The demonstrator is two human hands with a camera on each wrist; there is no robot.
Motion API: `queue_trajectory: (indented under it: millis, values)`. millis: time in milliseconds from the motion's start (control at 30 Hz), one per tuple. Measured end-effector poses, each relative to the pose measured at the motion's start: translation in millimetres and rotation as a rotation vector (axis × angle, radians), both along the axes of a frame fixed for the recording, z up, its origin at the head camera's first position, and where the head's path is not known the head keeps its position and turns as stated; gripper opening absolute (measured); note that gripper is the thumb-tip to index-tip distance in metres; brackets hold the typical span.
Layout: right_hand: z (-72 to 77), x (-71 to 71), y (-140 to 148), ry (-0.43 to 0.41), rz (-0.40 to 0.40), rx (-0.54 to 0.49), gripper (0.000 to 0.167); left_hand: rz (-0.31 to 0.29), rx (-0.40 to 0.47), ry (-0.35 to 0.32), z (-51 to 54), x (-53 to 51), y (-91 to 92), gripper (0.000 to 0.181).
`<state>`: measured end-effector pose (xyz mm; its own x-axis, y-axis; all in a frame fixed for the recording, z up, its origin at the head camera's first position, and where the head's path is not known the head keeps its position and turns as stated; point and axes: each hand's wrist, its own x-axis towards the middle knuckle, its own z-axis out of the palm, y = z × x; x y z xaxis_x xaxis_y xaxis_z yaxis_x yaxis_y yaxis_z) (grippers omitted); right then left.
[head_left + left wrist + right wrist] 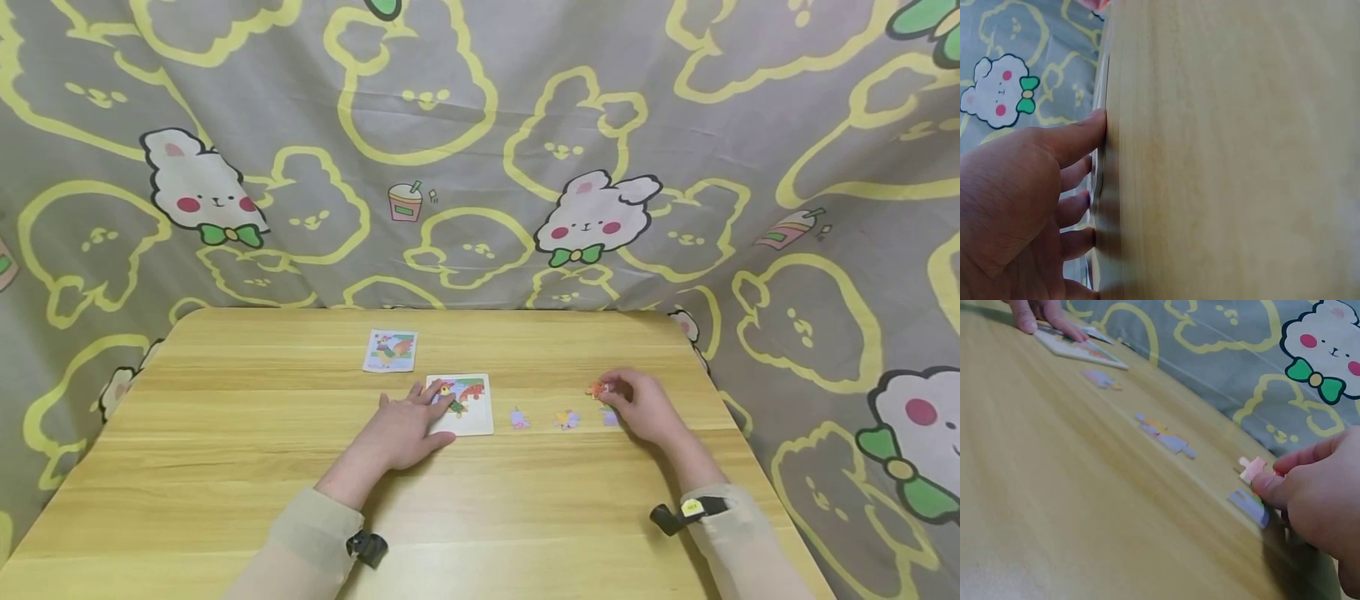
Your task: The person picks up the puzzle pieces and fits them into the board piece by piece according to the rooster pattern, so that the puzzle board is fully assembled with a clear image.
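On the table lies a white-framed jigsaw puzzle board [480, 423], partly filled with a colourful bird picture. My left hand [401, 429] rests on its left side, fingers spread and fairly straight, covering part of the picture. At the right, my right hand [640, 406] pinches an orange-red puzzle piece [1252, 469] between thumb and fingertips. Just below that hand is a lilac puzzle piece [1249, 506], partly hidden in the head view. Between the hands lie a yellow-and-lilac piece [566, 419] and another lilac piece [519, 418].
Behind the board, to the left, lies a picture card [391, 352] of a similar bird. The wooden table [510, 508] meets a grey patterned curtain [465, 192] at its back and sides. Each wrist carries a small black camera.
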<state>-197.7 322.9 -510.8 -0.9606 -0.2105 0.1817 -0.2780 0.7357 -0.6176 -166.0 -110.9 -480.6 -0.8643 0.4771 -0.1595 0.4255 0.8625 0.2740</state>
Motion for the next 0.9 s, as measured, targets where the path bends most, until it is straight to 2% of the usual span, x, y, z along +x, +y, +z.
queue_trajectory:
  millis: [267, 600, 900]
  values:
    - [-3.1, 0.4, 2, 0.056, 0.043, -0.001, 0.028, -0.004, -0.002, 0.004, 0.8, 0.6, 0.4, 0.07]
    - [4.9, -0.8, -1, 0.008, 0.048, 0.005, 0.035, 0.001, 0.001, 0.002, 0.9, 0.9, -0.4, 0.07]
    - [8.3, 2.9, -8, 0.056, 0.039, -0.041, 0.034, -0.002, 0.003, 0.003, -0.7, 1.1, -1.4, 0.07]
